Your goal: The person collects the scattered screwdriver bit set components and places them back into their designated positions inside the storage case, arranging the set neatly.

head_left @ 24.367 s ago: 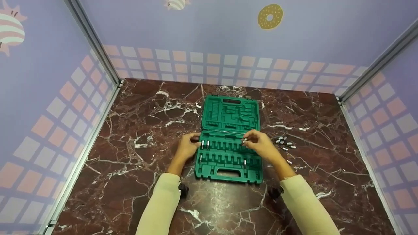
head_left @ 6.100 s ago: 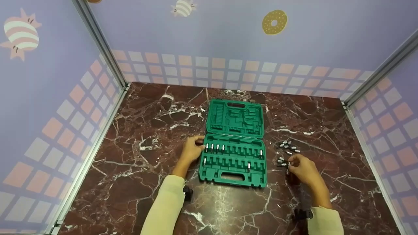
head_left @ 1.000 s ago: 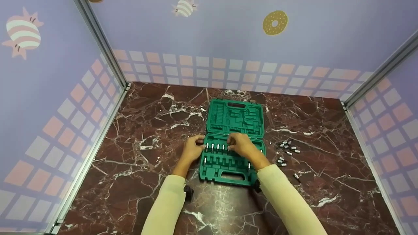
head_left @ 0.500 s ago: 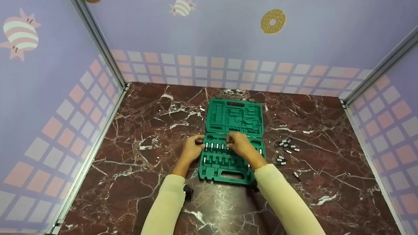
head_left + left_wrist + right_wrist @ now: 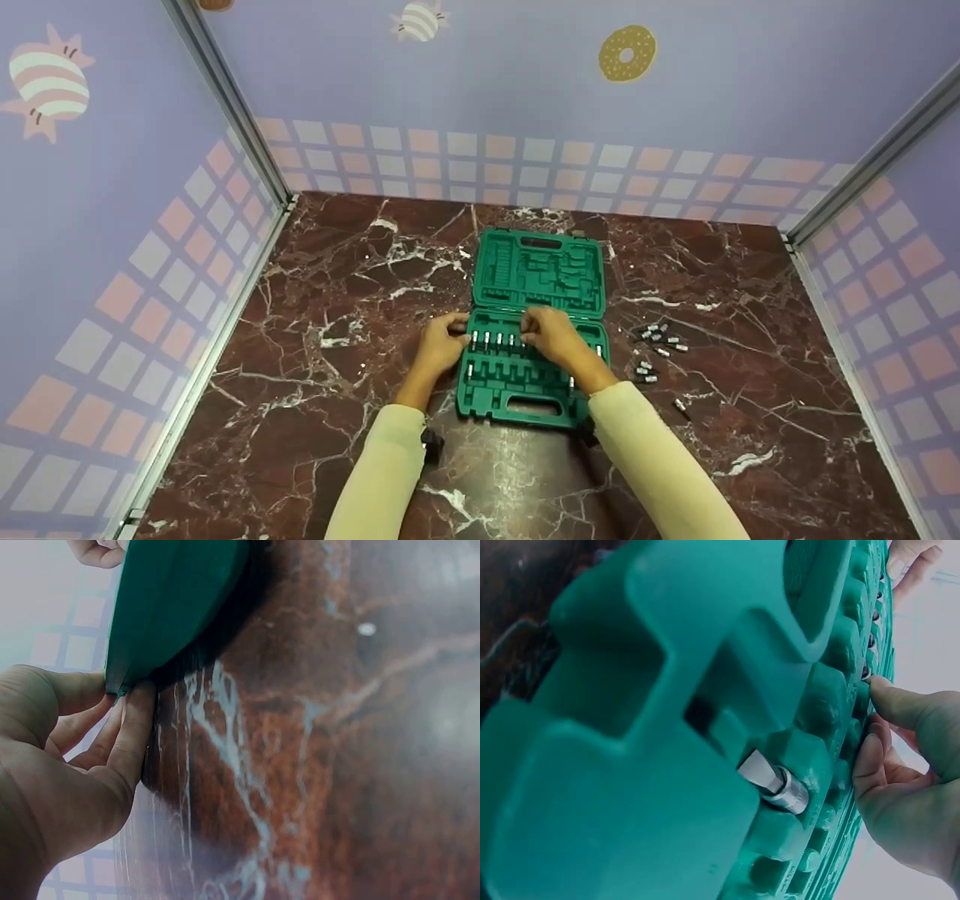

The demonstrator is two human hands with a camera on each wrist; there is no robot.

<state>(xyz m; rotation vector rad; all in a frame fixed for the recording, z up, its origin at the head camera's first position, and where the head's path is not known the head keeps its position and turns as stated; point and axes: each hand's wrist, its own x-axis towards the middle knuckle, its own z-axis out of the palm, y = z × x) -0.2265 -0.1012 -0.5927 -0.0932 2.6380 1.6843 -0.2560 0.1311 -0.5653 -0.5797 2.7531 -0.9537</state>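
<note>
A green plastic tool case (image 5: pixel 487 397) lies open on the table, its lid folded away from me. My left hand (image 5: pixel 439 346) grips the left rim, thumb on top; in the left wrist view the fingers (image 5: pixel 131 727) reach the case's edge. My right hand (image 5: pixel 555 337) pinches a small bit socket (image 5: pixel 866 673) at the upper row of slots, mostly hidden by the fingers. Left of it several bit sockets (image 5: pixel 487 339) stand in that row, and one (image 5: pixel 599 351) at its right end. The lower row holds two, one a flat-tipped bit socket (image 5: pixel 780 786).
Several loose bit sockets (image 5: pixel 660 334) lie in a pile right of the case. A smaller cluster (image 5: pixel 645 372) is nearer, and a single bit socket (image 5: pixel 681 407) lies closer still. Patterned panels (image 5: pixel 450 90) enclose the marble-look table (image 5: pixel 360 292).
Since about six seconds ago my right hand has moved from the loose bit sockets to the upper row. Compared with the oldest frame, that row holds more. During the last second both hands barely move.
</note>
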